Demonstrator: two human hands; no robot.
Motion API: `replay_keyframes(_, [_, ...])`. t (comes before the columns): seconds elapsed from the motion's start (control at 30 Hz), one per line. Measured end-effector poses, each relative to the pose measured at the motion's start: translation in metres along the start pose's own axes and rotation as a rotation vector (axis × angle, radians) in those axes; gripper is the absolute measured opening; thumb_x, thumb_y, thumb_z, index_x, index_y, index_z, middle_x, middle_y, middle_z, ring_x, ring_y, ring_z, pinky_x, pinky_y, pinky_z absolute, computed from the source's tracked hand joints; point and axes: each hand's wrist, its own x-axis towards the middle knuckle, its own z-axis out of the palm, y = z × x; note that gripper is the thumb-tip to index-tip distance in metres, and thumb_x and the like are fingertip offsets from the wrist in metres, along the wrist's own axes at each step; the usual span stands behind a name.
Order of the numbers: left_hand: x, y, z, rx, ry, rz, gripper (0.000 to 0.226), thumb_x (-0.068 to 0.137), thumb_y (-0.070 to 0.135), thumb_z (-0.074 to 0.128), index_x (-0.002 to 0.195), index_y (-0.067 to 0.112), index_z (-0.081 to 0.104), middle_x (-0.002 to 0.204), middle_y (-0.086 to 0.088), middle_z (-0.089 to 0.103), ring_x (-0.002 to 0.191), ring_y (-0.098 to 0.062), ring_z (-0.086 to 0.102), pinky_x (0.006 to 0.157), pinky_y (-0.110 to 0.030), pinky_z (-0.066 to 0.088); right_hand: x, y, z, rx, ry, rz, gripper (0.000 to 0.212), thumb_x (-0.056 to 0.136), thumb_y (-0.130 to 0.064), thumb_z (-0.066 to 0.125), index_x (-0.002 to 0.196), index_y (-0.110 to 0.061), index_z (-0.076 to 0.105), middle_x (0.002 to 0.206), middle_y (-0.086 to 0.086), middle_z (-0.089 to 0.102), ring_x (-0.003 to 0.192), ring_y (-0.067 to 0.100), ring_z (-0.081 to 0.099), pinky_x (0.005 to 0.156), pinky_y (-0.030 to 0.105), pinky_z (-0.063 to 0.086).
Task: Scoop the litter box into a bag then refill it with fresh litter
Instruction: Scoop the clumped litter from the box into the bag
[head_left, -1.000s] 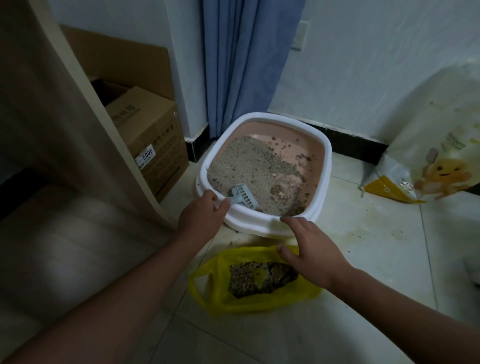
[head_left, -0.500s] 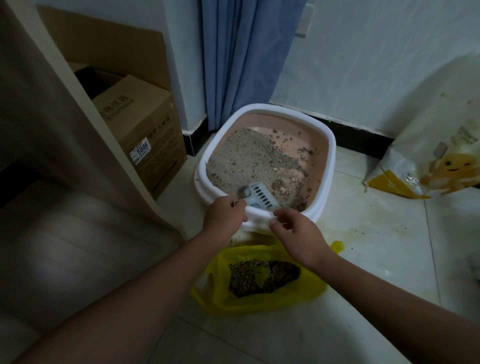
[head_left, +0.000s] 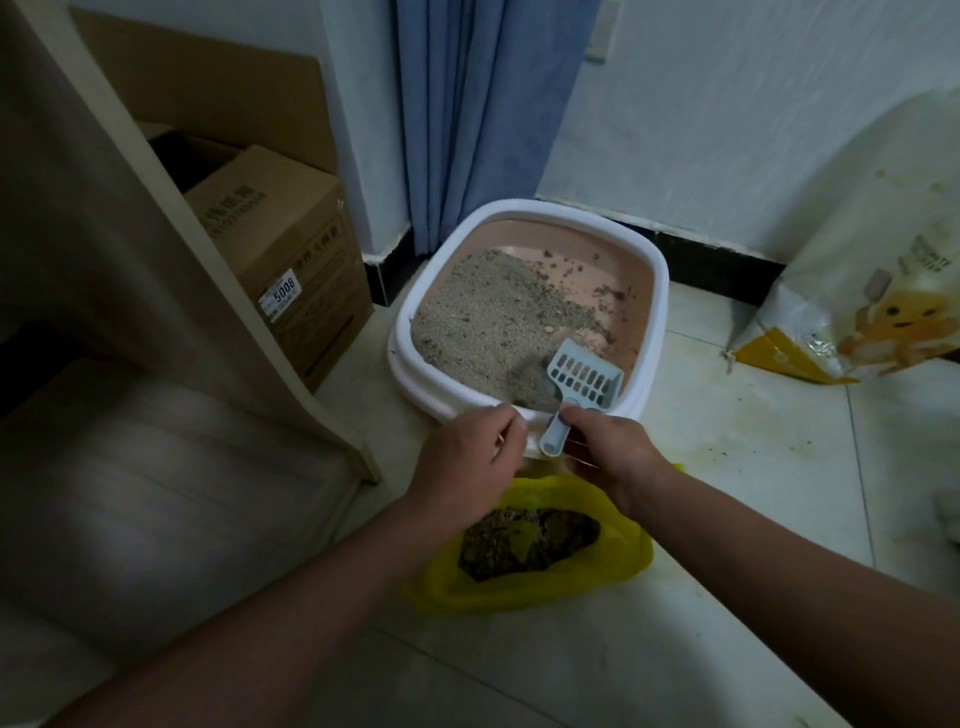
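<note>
While over the litter box (head_left: 524, 210), right hand (head_left: 608, 449) gripping scoop (head_left: 582, 382), left hand (head_left: 467, 462) loosely curled, empty.

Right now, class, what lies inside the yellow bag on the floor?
The yellow bag holds a dark, clumpy heap of scooped litter, visible through its open mouth. What lies beneath that heap, and the bag's near inner side, is covered.

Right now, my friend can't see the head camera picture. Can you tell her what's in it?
A person's right hand holds a pale blue slotted plastic scoop over the near edge of a white-rimmed pink litter box partly filled with grey litter, and the left hand is beside it. A yellow plastic bag of dark scooped clumps lies on the tiled floor just below.
</note>
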Motion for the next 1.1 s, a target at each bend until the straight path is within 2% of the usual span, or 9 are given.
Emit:
replay_keyframes(0.07, [0.005,-0.02,0.0,0.127,0.049,0.099,0.019,0.097,0.029,0.049,0.098,0.016,0.063,0.088,0.003,0.061,0.079,-0.015,0.057,0.063,-0.035,0.049,0.001,0.001,-0.007,-0.021,-0.001,-0.023,0.015,0.09,-0.021,0.068,0.091,-0.007,0.065,0.083,0.008,0.069,0.066,0.016,0.065,0.045,0.021,0.048])
replay_keyframes(0.2, [0.014,-0.055,0.003,0.36,-0.033,0.163,0.046,0.085,0.036,0.056,0.123,0.01,0.06,0.12,-0.007,0.061,0.109,-0.026,0.058,0.086,-0.04,0.051,0.001,0.003,-0.017,-0.078,-0.008,-0.055,0.016,0.09,-0.021,0.068,0.089,-0.006,0.066,0.084,0.009,0.071,0.069,0.018,0.068,0.051,0.025,0.05])
replay_keyframes(0.37, [0.025,-0.071,0.001,0.48,-0.126,0.202,0.055,0.085,0.041,0.047,0.126,0.006,0.058,0.125,-0.012,0.06,0.119,-0.03,0.054,0.107,-0.051,0.041,0.003,0.005,-0.024,-0.19,-0.018,-0.078,0.021,0.089,-0.023,0.068,0.094,-0.002,0.069,0.092,0.012,0.072,0.076,0.023,0.069,0.065,0.032,0.055])
replay_keyframes(0.5, [0.038,-0.067,-0.001,0.364,-0.053,0.166,0.031,0.085,0.03,0.068,0.106,0.008,0.068,0.105,-0.009,0.065,0.1,-0.028,0.059,0.083,-0.042,0.052,0.003,0.006,-0.025,-0.315,-0.042,-0.137,0.03,0.091,-0.021,0.066,0.093,0.009,0.068,0.082,0.018,0.064,0.071,0.026,0.061,0.067,0.036,0.055])
replay_keyframes(0.6, [0.048,-0.061,-0.003,0.28,-0.046,0.076,0.028,0.08,0.033,0.077,0.094,0.01,0.07,0.094,-0.005,0.063,0.091,-0.022,0.055,0.069,-0.033,0.045,0.003,0.008,-0.027,-0.438,-0.076,-0.189,0.035,0.092,-0.022,0.064,0.087,0.013,0.066,0.069,0.015,0.059,0.063,0.024,0.058,0.067,0.037,0.057])
replay_keyframes(0.77, [0.052,-0.065,-0.001,0.283,-0.021,0.077,0.031,0.075,0.04,0.081,0.083,0.013,0.067,0.086,-0.001,0.06,0.085,-0.021,0.055,0.066,-0.028,0.036,0.002,0.009,-0.027,-0.616,-0.126,-0.249,0.038,0.095,-0.028,0.061,0.075,0.005,0.061,0.065,0.014,0.061,0.056,0.021,0.061,0.055,0.032,0.055])
replay_keyframes(0.9, [0.055,-0.068,-0.001,0.297,-0.017,0.081,0.03,0.073,0.042,0.081,0.079,0.017,0.065,0.084,0.001,0.059,0.083,-0.019,0.054,0.065,-0.028,0.037,0.005,0.009,-0.026,-0.604,-0.13,-0.29,0.036,0.098,-0.028,0.056,0.077,0.002,0.053,0.079,0.023,0.07,0.063,0.037,0.068,0.062,0.046,0.059])
replay_keyframes(1.0, [0.055,-0.069,0.0,0.29,-0.01,0.102,0.031,0.073,0.043,0.081,0.077,0.016,0.065,0.083,0.001,0.059,0.083,-0.019,0.054,0.065,-0.031,0.042,0.006,0.002,-0.022,-0.588,-0.109,-0.316,0.03,0.101,-0.024,0.05,0.08,-0.002,0.052,0.067,0.015,0.069,0.047,0.025,0.058,0.046,0.029,0.049])
replay_keyframes(1.1, [0.055,-0.07,0.001,0.286,0.015,0.129,0.033,0.072,0.041,0.082,0.077,0.014,0.065,0.082,-0.001,0.059,0.082,-0.021,0.054,0.064,-0.033,0.044,0.013,-0.004,-0.019,-0.662,-0.018,-0.387,0.034,0.101,-0.027,0.047,0.08,-0.003,0.058,0.06,0.01,0.062,0.045,0.022,0.051,0.048,0.029,0.043])
